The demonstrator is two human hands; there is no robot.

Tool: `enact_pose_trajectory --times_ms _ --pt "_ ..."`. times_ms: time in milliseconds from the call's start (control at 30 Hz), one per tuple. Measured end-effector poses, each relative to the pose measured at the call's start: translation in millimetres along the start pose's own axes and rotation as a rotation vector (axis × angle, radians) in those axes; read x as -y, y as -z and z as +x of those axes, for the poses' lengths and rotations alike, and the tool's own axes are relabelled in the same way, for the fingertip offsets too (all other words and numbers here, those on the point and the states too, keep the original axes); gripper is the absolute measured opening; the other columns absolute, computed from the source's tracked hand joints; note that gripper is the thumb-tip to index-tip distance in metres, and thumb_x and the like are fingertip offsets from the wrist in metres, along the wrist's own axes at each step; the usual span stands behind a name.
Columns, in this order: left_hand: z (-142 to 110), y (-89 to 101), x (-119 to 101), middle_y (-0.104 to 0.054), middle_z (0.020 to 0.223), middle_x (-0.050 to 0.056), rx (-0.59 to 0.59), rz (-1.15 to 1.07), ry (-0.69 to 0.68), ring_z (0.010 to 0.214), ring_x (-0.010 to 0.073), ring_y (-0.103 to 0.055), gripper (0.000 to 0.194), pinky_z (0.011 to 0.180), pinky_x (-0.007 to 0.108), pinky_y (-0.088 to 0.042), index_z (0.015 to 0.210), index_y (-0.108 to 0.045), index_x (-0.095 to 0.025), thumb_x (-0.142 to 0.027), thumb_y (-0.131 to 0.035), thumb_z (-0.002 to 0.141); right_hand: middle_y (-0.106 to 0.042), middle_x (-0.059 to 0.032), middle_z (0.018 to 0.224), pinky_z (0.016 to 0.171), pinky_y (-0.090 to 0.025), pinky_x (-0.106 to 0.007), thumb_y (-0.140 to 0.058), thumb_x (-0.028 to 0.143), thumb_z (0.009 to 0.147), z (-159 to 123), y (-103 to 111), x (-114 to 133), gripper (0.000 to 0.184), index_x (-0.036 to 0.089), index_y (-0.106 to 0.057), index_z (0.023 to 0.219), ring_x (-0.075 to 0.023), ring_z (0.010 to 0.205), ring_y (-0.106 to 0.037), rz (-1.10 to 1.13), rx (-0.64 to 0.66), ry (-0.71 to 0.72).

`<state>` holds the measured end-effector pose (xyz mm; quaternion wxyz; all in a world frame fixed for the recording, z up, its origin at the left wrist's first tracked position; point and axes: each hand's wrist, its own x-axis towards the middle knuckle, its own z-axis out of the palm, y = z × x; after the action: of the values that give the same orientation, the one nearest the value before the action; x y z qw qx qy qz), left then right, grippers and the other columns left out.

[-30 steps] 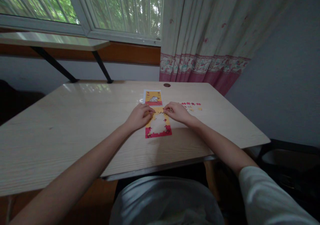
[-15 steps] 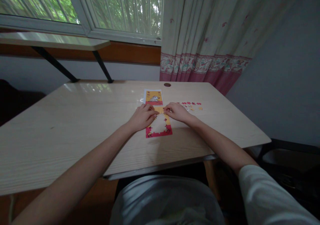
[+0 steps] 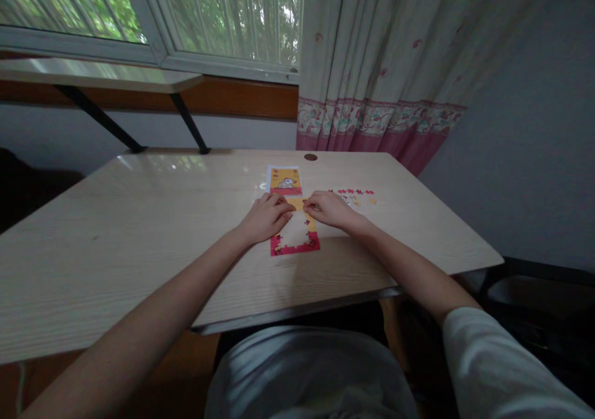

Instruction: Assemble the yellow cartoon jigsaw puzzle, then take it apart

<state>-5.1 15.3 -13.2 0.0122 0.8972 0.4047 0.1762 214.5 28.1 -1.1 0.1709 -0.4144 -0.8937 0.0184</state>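
Note:
A partly assembled jigsaw puzzle (image 3: 295,249) lies flat on the table in front of me. Its border is red along the bottom and yellow higher up, around a pale middle. My left hand (image 3: 269,217) rests over its upper left side, fingers bent and thumb close to the fingertips. At the upper right edge, my right hand (image 3: 329,208) has its thumb and fingers pinched together on a small puzzle piece, mostly covered by the fingertips. Just beyond the puzzle lies a picture card (image 3: 285,182) showing a white cartoon animal on yellow and red.
Several loose puzzle pieces (image 3: 356,192), red, white and yellow, lie in rows right of my right hand. The wooden table (image 3: 153,220) has a round cable hole (image 3: 311,157) near its back edge. A raised shelf (image 3: 139,79) stands at the back left, and a curtain (image 3: 372,115) hangs behind.
Both hands stay at the upper part of the puzzle with only tiny finger movement. The whole view has shifted very slightly.

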Motion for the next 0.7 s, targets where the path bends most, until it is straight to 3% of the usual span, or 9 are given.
enact_pose_trajectory --times_ms 700 --pt "-0.6 0.6 -0.6 -0.057 0.105 0.009 0.014 0.014 -0.012 0.097 0.0255 -0.047 0.035 0.081 0.04 -0.038 0.113 -0.063 -0.023 -0.038 -0.038 0.092 -0.067 -0.0077 0.09 0.076 -0.039 -0.026 -0.048 0.023 0.089 -2.6 2.2 -3.1 0.023 0.016 -0.07 0.092 -0.016 0.084 -0.059 -0.007 0.036 0.098"
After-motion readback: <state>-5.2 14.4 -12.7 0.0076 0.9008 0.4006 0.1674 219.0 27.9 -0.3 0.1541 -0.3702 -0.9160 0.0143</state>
